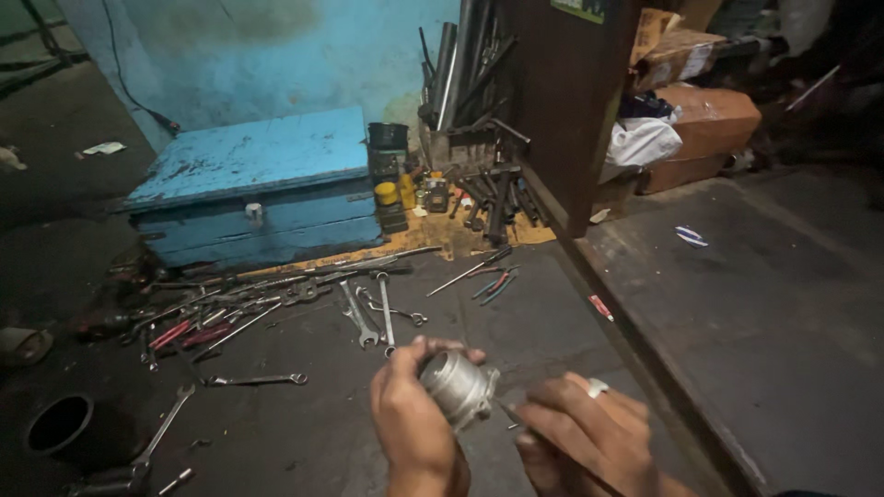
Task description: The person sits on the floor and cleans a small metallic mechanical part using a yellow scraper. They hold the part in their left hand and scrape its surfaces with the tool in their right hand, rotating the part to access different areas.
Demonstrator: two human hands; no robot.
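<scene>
1. Dim workshop, dark concrete floor [516, 313], blue-painted wall [276, 46] at back.
2. Blue metal box [258, 189], lid shut, paint chipped, sits on floor against wall.
3. Spanners [368, 308] & other hand tools scattered on floor in front of box; one long spanner [166, 425] lies apart, lower left.
4. Screwdriver [470, 270] & pliers [497, 283] w/ red & blue grips lie side by side, right of the spanners.
5. Dark round pipe opening [57, 423] at lower left edge.
6. Metal rods [456, 55] stand upright in corner; more tools heaped below them on yellowish board [442, 235].
7. Brown wooden panel [562, 101] stands upright; cardboard boxes [709, 120] & white cloth [640, 143] behind it, upper right.
8. Left hand [410, 419]: fingers curled tight round silver cylinder part [458, 388], held above floor, bottom centre.
9. Right hand [580, 433]: ring on one finger, fingers closed on thin tool [508, 414]; tip touches the part's side. Tool type – cannot tell.
</scene>
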